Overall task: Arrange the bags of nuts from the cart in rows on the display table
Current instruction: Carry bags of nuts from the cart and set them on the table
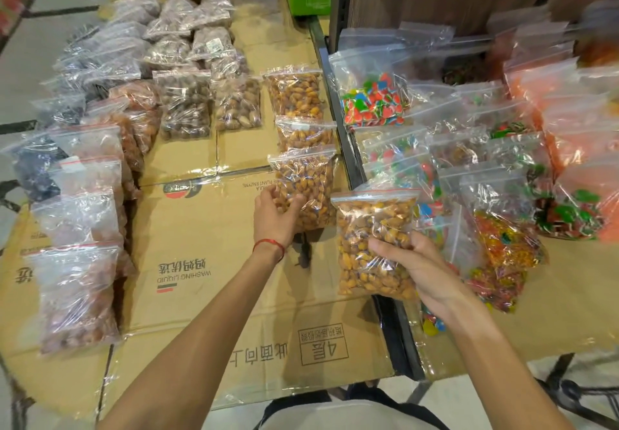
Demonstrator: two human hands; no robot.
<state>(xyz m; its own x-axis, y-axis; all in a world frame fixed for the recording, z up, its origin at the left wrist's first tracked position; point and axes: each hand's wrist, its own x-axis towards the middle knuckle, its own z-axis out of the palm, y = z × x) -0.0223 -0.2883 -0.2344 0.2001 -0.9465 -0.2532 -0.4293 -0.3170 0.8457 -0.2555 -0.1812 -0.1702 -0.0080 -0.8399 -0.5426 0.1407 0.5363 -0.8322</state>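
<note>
Orange-yellow nuts fill the held bag (371, 238), which the right hand (415, 262) clamps, thumb across the front and fingers curled behind its lower right side. It stands upright in the grip, seal on top, above the near edge of the cardboard table top (207, 238). The left hand (276, 218) is closed too, fingers curled onto the lower left corner of the laid bag (308, 185), the nearest in a column of three same-nut bags running away from the person.

The coming move, as I judge it, is to lay the held bag fourth in that column. The free spot lies left of the right-hand grip and just nearer than the left-hand grip, on bare cardboard. The held bag's long axis already runs along the column, so a short shift left and down should do. The left hand is nearer the spot and may need to clear it.

Right of the grip, candy bags (371, 101) crowd the neighbouring table, close behind the held bag. A black frame rail (341, 134) runs between the tables. Brown nut bags (186, 107) lie well left.
</note>
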